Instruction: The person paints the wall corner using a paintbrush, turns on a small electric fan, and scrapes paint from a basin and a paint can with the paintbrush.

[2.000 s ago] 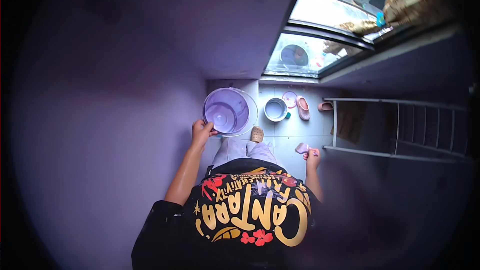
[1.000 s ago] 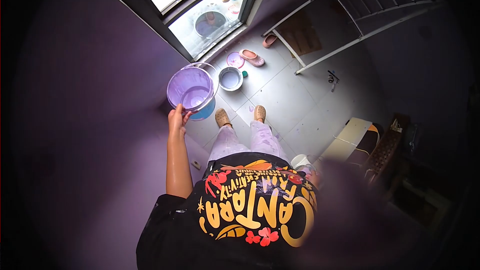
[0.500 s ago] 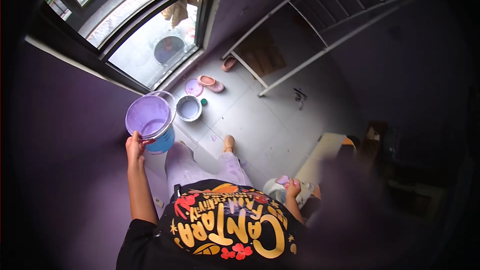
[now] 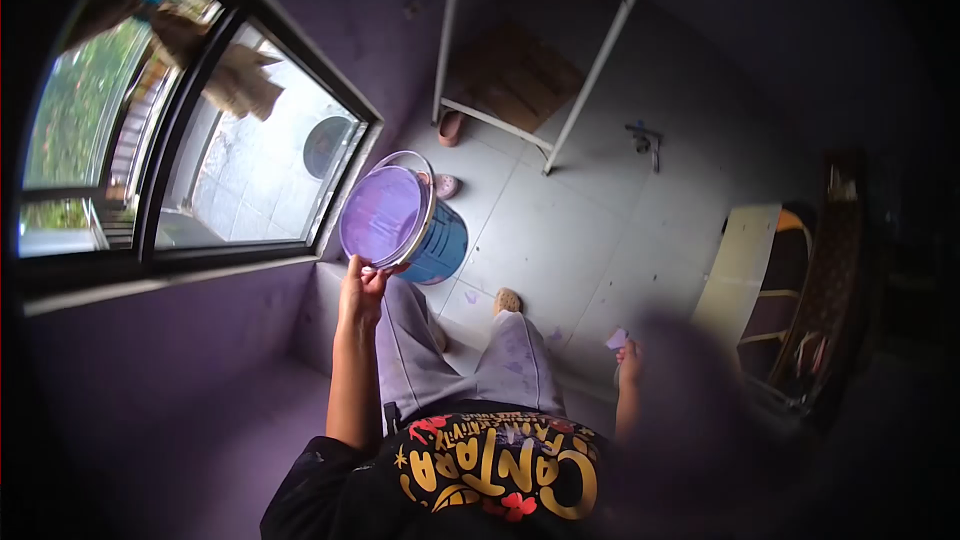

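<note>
My left hand is closed on the rim of a blue bucket. The bucket is tilted, so its purple-coated inside faces up toward me, and its handle loop stands away from the rim. Low at the right, my right hand pinches a small pale purple piece, whose kind I cannot make out. Something dark and blurred covers part of the right arm.
A white metal ladder-like frame stands ahead on the tiled floor, with brown cardboard near its foot. Pink clogs lie by the wall. A dark-framed window is at left; a pale board leans at right.
The view has turned, and the bucket now appears further right, hiding the small pail on the floor. My right hand has moved outward, with the purple piece still in it.
</note>
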`<state>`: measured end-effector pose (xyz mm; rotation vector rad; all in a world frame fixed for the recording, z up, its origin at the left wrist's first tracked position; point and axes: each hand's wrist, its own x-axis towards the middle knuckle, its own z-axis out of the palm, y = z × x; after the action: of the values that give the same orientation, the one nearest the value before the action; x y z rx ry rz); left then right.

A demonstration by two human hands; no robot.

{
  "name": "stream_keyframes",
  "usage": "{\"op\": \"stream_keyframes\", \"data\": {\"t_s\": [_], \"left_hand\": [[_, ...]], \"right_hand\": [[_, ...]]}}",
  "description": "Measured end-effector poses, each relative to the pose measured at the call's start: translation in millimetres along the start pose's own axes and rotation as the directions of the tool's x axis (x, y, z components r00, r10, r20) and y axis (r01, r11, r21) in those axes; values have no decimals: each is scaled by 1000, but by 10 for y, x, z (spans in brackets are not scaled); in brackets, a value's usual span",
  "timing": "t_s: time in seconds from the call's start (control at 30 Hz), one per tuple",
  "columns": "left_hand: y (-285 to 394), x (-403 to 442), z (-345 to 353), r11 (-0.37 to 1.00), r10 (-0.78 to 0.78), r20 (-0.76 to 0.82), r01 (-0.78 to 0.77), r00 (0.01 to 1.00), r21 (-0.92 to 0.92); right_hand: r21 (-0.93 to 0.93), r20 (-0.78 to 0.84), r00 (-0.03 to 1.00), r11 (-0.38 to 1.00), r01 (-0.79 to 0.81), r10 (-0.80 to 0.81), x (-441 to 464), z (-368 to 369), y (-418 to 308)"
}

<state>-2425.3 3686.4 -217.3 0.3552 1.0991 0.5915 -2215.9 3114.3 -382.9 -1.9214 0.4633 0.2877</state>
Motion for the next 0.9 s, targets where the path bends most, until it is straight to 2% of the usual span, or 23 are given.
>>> {"op": "stream_keyframes", "data": {"t_s": [0.1, 0.17, 0.23, 0.3, 0.33, 0.37, 0.43, 0.47, 0.5, 0.53, 0.6, 0.63, 0.67, 0.7, 0.73, 0.77, 0.87, 0.9], "left_hand": [[-304, 134, 474, 985, -91, 105, 75, 990, 153], [-650, 160, 876, 941, -99, 64, 73, 993, 330], [-939, 386, 1055, 884, -136, 109, 71, 985, 462], [-1268, 719, 1191, 775, -197, 89, 99, 976, 624], [-1449, 935, 1193, 729, -253, 107, 117, 961, 674], [-1625, 1141, 1216, 688, -271, 72, 141, 960, 712], [-2084, 1576, 1182, 683, -198, 94, 68, 976, 727], [-2305, 1811, 1113, 619, -167, 135, -3, 977, 785], [-2565, 2042, 1117, 550, -139, 173, -69, 975, 832], [-2726, 2275, 1070, 444, -152, 203, -117, 967, 889], [-2927, 2682, 992, 244, -175, 303, -256, 937, 935], [-3031, 2905, 933, 156, -184, 372, -346, 910, 925], [-3207, 3312, 750, 77, -220, 403, -396, 888, 915], [-3328, 3513, 707, 125, -217, 450, -433, 866, 893], [-3423, 3832, 572, 32, -320, 458, -473, 830, 880], [-3550, 4193, 501, -48, -417, 459, -524, 784, 851], [-3883, 4914, 400, -11, -675, 305, -423, 672, 906], [-3995, 4994, 448, -54, -718, 255, -417, 648, 907]], "right_hand": [[-75, -23, 997, 994, -79, 78, -57, -337, 428], [-106, -50, 991, 986, -126, 122, -59, -502, 715], [-44, -116, 980, 985, -167, 161, -273, -469, 504], [-8, -176, 965, 980, -197, 193, -467, -333, -83], [80, -179, 955, 971, -225, 236, -502, -285, -18], [49, -207, 965, 987, -154, 161, -526, -141, -74], [-43, -254, 967, 999, -20, 9, -558, 251, -419], [-502, -81, 955, 839, 209, -286, -542, 380, -592], [-604, 9, 952, 757, 249, -305, -410, 538, -714], [-651, 14, 920, 695, 305, -391, -315, 786, -645], [-572, -75, 894, 753, 324, -442, -82, 1373, -191], [-431, -168, 905, 855, 289, -391, 79, 1686, 120], [-428, -92, 911, 842, 329, -403, 291, 1953, 201], [-425, -27, 896, 816, 392, -444, 481, 2179, 310], [-385, -32, 930, 863, 326, -365, 585, 2363, 435], [-344, -36, 955, 900, 266, -296, 745, 2498, 565], [-32, -57, 990, 992, 123, -125, 1122, 2573, 825], [-64, -22, 995, 993, 99, -100, 1211, 2536, 904]]}}
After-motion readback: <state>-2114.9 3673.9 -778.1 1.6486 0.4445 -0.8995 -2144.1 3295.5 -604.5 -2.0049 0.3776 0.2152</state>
